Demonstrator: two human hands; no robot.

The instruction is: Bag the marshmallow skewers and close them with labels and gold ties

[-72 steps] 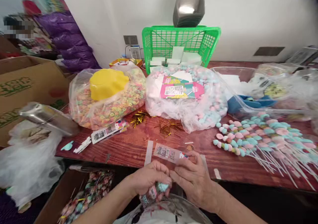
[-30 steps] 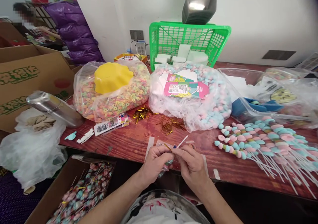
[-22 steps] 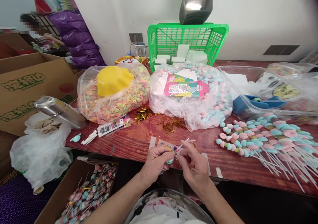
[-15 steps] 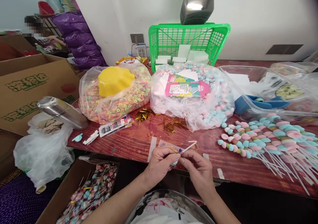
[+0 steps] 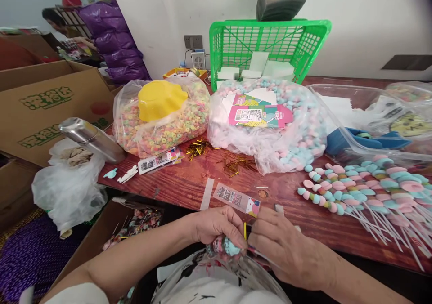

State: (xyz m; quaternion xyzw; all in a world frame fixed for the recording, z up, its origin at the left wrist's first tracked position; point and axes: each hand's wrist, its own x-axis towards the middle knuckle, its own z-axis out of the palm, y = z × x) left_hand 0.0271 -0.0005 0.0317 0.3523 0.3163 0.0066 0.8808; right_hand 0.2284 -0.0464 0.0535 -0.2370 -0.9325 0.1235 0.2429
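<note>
My left hand [image 5: 221,227] is closed around the wrapped end of a candy skewer [image 5: 226,246] with pink and light blue pieces in clear film. Close beside it on the right, my right hand [image 5: 286,245] has its fingers curled in at the skewer's stick end. A short yellow tie [image 5: 245,231] stands up between the two hands. Just beyond them, a clear printed wrapper [image 5: 236,199] lies flat on the red-brown table [image 5: 182,189]. Gold twist ties [image 5: 236,163] are scattered farther back.
Bagged ring candies [image 5: 162,133] and bagged pink-blue candies [image 5: 297,128] stand behind. Unwrapped skewers [image 5: 364,185] lie right, near a clear tub [image 5: 367,149]. At left are a steel bottle [image 5: 91,140] and an open box of wrapped skewers [image 5: 135,225]. A person [image 5: 64,27] sits far left.
Both hands have come closer to my body, with the skewer turned and more of its candy showing. The printed wrapper on the table is now uncovered. My view has shifted slightly.
</note>
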